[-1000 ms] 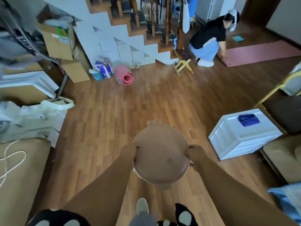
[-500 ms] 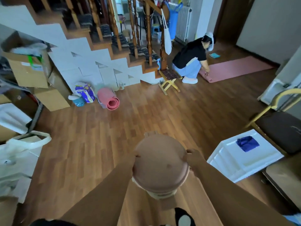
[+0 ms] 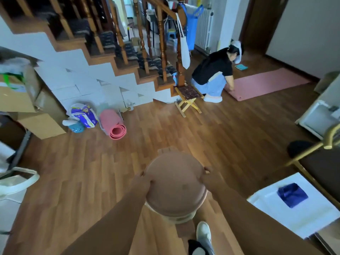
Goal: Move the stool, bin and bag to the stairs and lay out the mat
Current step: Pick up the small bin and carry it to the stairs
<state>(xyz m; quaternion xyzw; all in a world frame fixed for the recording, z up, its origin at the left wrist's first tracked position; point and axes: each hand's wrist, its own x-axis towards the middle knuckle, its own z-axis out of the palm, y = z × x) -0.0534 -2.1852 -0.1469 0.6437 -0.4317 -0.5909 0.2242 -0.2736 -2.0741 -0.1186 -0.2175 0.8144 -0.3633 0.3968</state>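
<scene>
Hands on either side carry a round pink bin (image 3: pixel 174 184) with its lid on, held off the wooden floor (image 3: pixel 211 137) in front of the body. The left hand (image 3: pixel 142 181) grips the rim on one side, fingers curled over the edge; the right hand (image 3: pixel 209 176) grips the opposite rim the same way. Both grips look firm.

By my reading the task is in its early-to-middle part. The bin is in transit, well apart from the stairs (image 3: pixel 128 57), so that move is underway but not finished. A small folding stool (image 3: pixel 188 97) already stands just beside the bottom step, which may be the stool step done. A rolled pink mat (image 3: pixel 115 127) lies against the white side of the staircase, not unrolled. Which bag is meant I cannot tell: a patterned bag (image 3: pixel 83 115) sits near the rolled mat, and a white tote (image 3: pixel 184 50) hangs on the newel post.

Farther off, another person (image 3: pixel 213 74) crouches over a second pink mat (image 3: pixel 270 83) spread flat on the floor.
</scene>
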